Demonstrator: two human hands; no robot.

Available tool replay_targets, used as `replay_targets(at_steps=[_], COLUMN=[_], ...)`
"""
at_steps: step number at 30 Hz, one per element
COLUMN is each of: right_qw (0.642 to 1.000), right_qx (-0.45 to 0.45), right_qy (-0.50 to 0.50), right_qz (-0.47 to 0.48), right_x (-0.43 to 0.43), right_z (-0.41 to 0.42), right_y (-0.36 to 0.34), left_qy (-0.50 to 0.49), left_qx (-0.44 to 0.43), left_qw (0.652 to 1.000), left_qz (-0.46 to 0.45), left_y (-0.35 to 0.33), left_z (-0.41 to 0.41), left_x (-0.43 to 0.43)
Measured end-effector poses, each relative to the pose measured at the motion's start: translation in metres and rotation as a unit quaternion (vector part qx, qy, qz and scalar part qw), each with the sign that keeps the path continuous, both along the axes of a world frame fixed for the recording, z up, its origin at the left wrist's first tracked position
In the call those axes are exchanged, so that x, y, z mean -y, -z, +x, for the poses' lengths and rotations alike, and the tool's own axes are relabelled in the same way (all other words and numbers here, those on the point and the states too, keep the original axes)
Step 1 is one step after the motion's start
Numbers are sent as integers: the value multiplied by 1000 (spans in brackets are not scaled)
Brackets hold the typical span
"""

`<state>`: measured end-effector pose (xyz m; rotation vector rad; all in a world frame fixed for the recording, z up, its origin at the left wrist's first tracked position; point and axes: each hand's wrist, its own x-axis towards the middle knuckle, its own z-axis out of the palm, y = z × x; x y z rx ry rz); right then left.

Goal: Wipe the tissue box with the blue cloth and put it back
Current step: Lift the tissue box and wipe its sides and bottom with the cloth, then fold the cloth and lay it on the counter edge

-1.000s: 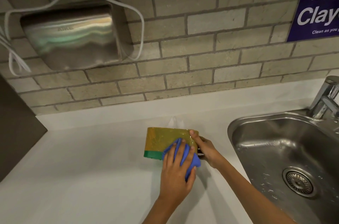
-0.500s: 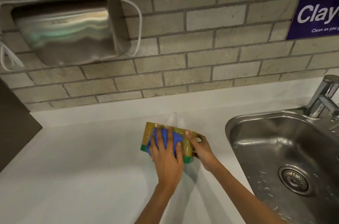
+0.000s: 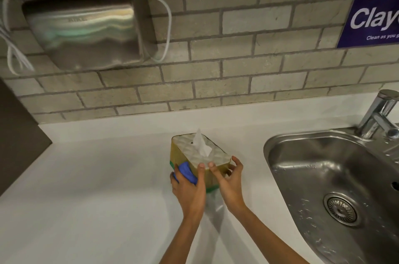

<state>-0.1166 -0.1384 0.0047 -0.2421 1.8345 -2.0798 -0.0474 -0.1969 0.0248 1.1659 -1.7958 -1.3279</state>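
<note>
Left hand (image 3: pixel 190 190) presses blue cloth (image 3: pixel 186 172) against tissue box (image 3: pixel 200 155); right hand (image 3: pixel 230 181) grips its near end, fingers curled.

Washroom, hand dryer (image 3: pixel 84 30), steel sink (image 3: pixel 323 177)

Left hand (image 3: pixel 190 190): forearm rising from the lower edge, fingers curled around a blue cloth (image 3: pixel 186 172), thumb stretched upward with its tip on the top edge of the tissue box (image 3: pixel 199 155). Right hand (image 3: pixel 230 183): fingers spread and bent, thumb tip beside the left thumb, remaining fingertips cupping the box's near corner.
</note>
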Motion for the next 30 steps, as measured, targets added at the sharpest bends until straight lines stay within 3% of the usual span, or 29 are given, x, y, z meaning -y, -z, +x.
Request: replay_targets(at_steps=[11,16,19,22,24,27,30], right_qw=[993,992,993,984,969,933,899], right_qx=[-98,-104,-90,-131,-212,-273,-324], right_qy=[23,2,-35,12,-9,-151,-176], right_qz=[59,66,69,119,125,179,236], right_x=[-12,-19,-26,-41,-55,-71,-79], right_z=[31,34,30,38,49,63,61], right_y=[8,13,10,7,4,-9,-20], left_qy=[-77,-85,-103,-51,4,84,147], left_qx=[-17,-73,-169,-212,-207,-202,-194], left_qw=[982,958,890,817,792,771,758], left_qz=[174,265,410,534,575,598,605], left_y=[-5,-12,-18,-18,-16,-17,-18], left_z=[5,6,18,39,50,61,64], left_x=[3,8,14,7,-2,-14,-25])
